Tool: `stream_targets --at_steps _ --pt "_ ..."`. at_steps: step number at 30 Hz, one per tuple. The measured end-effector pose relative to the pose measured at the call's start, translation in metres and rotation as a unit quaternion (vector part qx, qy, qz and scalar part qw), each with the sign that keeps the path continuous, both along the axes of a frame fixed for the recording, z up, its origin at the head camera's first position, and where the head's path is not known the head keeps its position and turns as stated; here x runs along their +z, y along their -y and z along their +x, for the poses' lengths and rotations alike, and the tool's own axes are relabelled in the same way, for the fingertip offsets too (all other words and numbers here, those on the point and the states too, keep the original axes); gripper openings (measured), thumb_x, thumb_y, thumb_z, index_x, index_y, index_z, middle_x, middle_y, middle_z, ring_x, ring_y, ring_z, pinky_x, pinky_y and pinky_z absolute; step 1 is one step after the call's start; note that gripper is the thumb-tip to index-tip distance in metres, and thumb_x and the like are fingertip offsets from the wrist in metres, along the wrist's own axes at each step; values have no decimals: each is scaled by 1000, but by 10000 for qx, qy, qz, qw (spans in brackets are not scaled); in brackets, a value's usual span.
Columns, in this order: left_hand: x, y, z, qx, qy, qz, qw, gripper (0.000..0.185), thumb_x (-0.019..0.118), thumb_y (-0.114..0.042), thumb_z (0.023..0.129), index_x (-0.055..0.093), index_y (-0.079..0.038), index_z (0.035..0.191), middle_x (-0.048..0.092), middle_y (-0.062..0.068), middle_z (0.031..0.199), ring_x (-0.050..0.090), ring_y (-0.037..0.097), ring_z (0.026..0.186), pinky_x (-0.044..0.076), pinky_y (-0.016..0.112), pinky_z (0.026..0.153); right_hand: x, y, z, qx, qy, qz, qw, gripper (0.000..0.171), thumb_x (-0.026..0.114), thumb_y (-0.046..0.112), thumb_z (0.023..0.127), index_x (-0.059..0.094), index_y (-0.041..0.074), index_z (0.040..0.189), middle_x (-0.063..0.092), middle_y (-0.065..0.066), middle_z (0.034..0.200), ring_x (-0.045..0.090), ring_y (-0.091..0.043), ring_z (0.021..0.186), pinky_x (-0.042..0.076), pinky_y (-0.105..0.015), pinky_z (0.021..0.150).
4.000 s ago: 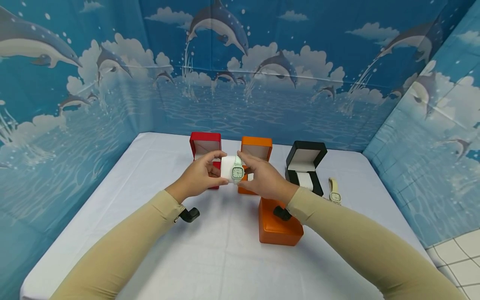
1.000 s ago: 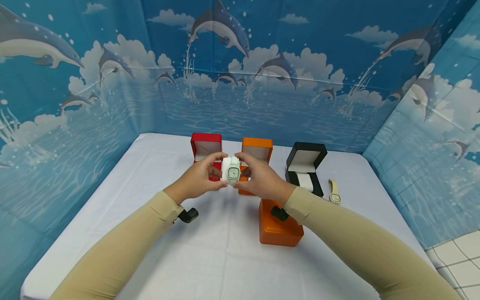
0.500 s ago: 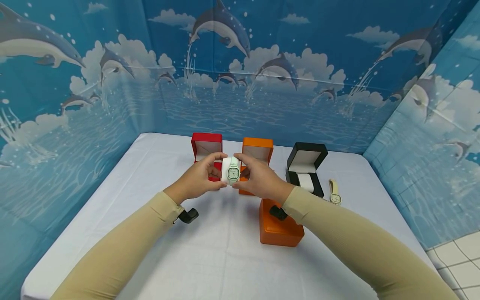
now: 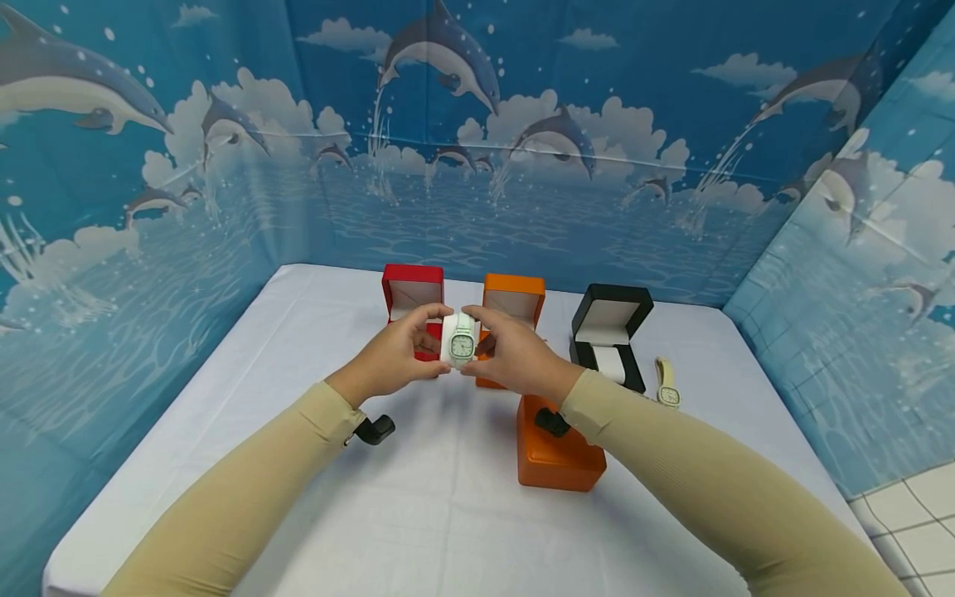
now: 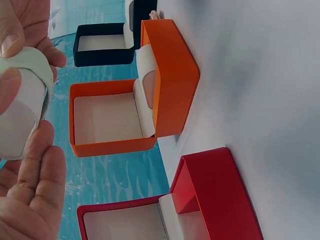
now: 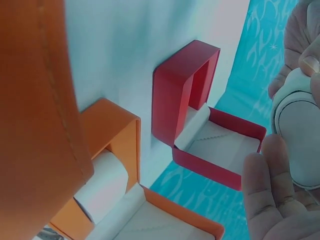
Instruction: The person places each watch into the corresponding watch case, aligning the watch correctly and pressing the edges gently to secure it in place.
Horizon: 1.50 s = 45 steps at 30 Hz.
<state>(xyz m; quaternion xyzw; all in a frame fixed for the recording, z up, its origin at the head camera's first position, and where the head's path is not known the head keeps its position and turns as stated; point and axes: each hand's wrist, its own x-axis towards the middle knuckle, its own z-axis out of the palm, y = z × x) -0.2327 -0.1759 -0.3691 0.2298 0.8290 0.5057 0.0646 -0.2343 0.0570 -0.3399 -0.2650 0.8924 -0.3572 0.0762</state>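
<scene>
Spread over the worktop [image 4: 358,514], behind a closed box [image 4: 561,456]: black box [image 4: 612,319], orange box [image 4: 515,300] and red box [image 4: 414,292], each with lid raised. Held up before the last two, between left hand [image 4: 395,352] and right hand [image 4: 522,356]: a cushion [image 5: 20,122] and, wrapped around it, the pale watch [image 4: 462,345]. Pinched by the left fingers at the cushion's side, by the right fingers above and below the strap. Apparently being settled, watch onto cushion; for the next move, likely in need of a steady left hold and small nudges from the right to square the strap. Visible from the head alone: the dial. Visible from both wrists, not from the head: the cushion's rounded end. Impossible to tell: clasp, fastened or loose.
</scene>
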Motion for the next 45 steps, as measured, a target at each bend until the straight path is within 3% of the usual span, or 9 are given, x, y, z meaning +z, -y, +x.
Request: stream_targets --at_steps 14,25,45 --pt "-1 3 0 14 1 75 10000 81 85 -6 88 41 -20 155 66 9 130 72 24 107 66 38 81 -1 3 -3 139 -23 21 9999 85 88 17 87 41 17 158 62 -7 130 72 -22 105 64 -33 87" --pt "1 4 2 -12 30 129 9999 80 84 -6 88 41 -19 154 64 9 133 72 24 108 66 38 82 1 5 -3 115 -276 494 9983 87 89 25 87 40 21 159 60 -2 129 67 -29 114 63 -31 83" --pt "1 5 2 -1 -98 -84 9999 79 85 -7 88 41 -16 153 63 9 134 72 22 107 65 37 86 -3 9 -5 434 -139 154 9988 83 87 17 88 40 16 157 56 -4 137 68 -29 113 64 -31 84"
